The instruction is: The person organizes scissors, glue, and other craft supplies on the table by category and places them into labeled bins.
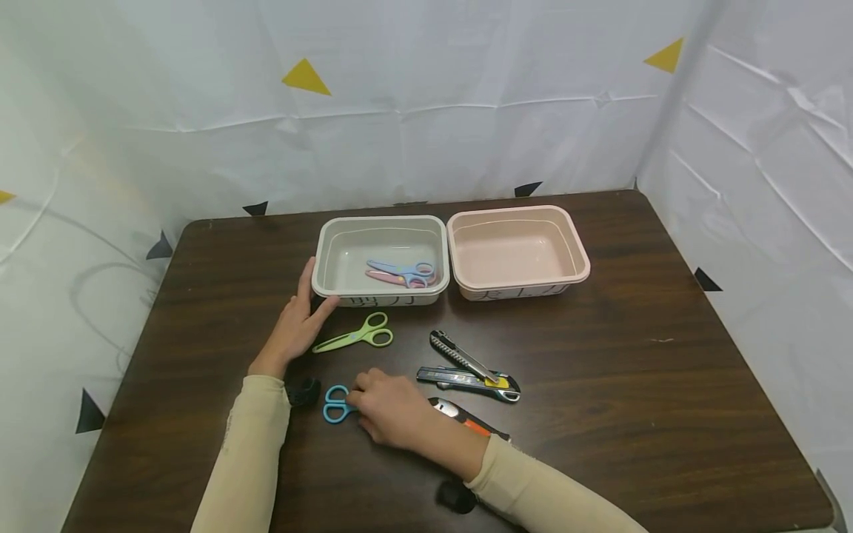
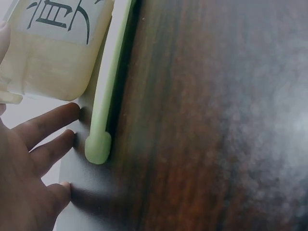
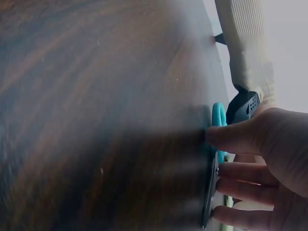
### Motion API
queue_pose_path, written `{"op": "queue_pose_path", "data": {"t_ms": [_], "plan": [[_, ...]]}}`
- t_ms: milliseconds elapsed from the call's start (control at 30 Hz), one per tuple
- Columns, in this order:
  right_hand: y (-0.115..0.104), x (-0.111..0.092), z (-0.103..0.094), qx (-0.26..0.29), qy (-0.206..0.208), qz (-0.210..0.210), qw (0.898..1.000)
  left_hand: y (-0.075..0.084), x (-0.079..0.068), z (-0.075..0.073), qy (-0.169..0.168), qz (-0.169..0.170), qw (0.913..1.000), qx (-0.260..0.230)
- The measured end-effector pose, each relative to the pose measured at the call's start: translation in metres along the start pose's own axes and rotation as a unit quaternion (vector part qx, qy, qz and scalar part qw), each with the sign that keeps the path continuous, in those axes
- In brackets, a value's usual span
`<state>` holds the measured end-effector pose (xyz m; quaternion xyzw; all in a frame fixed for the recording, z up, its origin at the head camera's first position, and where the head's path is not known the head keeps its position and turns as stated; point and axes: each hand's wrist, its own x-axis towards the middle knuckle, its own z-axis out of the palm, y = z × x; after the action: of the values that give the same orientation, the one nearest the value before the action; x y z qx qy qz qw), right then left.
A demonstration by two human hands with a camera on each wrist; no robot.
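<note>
In front of the grey bin [image 1: 349, 248], your right hand [image 1: 393, 407] covers the blades of the blue scissors [image 1: 338, 403] in the head view, and your right wrist hides part of the orange-marked cutter [image 1: 469, 420]. Inside the bin, the pink scissors [image 1: 385, 277] lie partly hidden under the light-blue scissors [image 1: 396, 268]. The lettering [image 1: 383, 301] on the bin's front wall is too small for you to read from above, and the left wrist view crops it. There, your left hand [image 1: 293, 326] and the green scissors [image 1: 360, 334] beside the bin also run off the frame. Your right wrist view blurs much of the tabletop.
</note>
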<state>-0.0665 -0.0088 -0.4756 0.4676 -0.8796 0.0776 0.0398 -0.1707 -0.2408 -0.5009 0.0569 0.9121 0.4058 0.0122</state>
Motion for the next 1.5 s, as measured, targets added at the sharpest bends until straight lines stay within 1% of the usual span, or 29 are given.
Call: {"op": "queue_pose_path", "data": {"t_ms": [167,333,667,800,967,1067,1200,1300,1367,1500], "plan": [[-0.005,-0.001,0.001,-0.009,0.021,-0.009,1.0,0.001,0.0,0.0,0.0,0.001,1.0,0.004],[-0.008,-0.001,0.001,-0.015,0.024,-0.013,1.0,0.002,-0.001,0.0,-0.002,0.004,1.0,0.0],[-0.01,-0.001,0.002,-0.046,0.003,-0.039,0.998,0.004,-0.002,-0.001,-0.003,0.0,1.0,0.0],[-0.01,-0.003,0.0,-0.047,-0.002,-0.052,0.998,0.003,-0.002,-0.001,-0.003,-0.006,1.0,0.001],[-0.011,-0.006,-0.003,-0.045,-0.007,-0.065,0.997,0.0,-0.001,0.0,-0.001,0.001,1.0,0.002],[-0.012,-0.009,-0.004,-0.039,-0.016,-0.074,0.996,-0.001,0.0,0.0,0.001,0.001,1.0,0.002],[-0.01,-0.011,-0.01,-0.031,-0.032,-0.091,0.995,-0.001,-0.001,0.0,0.002,-0.007,1.0,0.004],[-0.006,-0.013,-0.016,-0.027,-0.035,-0.103,0.994,-0.001,-0.001,0.0,0.006,-0.009,0.9999,0.003],[-0.001,-0.014,-0.021,-0.023,-0.03,-0.108,0.993,0.0,-0.001,0.0,0.007,-0.007,0.9999,0.002],[0.014,-0.014,-0.037,-0.013,-0.003,-0.104,0.994,0.0,0.0,0.0,0.007,0.0,1.0,-0.002]]}}
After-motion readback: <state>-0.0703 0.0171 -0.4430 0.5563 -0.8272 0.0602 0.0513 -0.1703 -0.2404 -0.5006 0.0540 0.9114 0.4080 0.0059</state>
